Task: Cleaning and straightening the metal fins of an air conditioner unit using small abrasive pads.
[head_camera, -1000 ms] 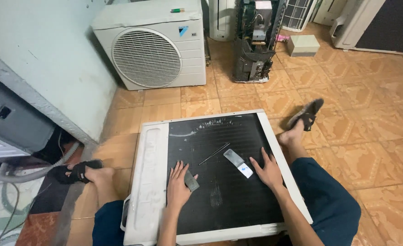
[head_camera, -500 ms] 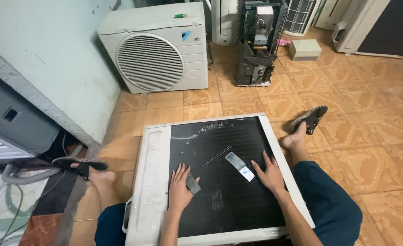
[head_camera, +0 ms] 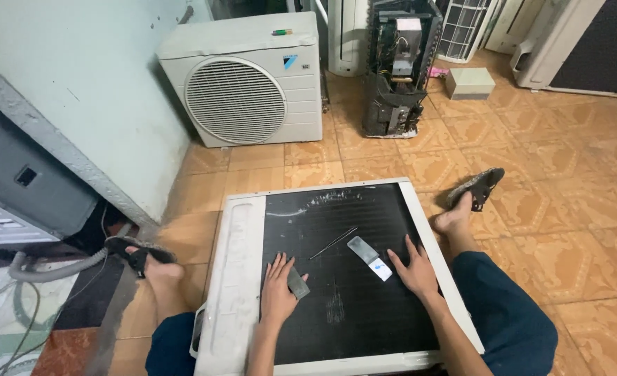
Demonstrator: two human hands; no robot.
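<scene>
Flat rectangular condenser panel (head_camera: 336, 278): black finned face, white frame, wide white dusty strip along left edge. Small grey scraper block (head_camera: 298, 283) near panel's lower left; grey strip with white-blue tip (head_camera: 369, 258) right of centre. Boxy white outdoor unit (head_camera: 249, 80), round grey-white grille. Orange-brown patterned floor tiles (head_camera: 566, 209). Dark blue trousers (head_camera: 510, 313).

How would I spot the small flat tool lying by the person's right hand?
Find the big white-framed panel of black fins flat on the tiled floor between the person's legs. Beside the right hand lies a short flat grey strip with a white-and-blue end. The thin rod beside it is longer and plain dark.
</scene>
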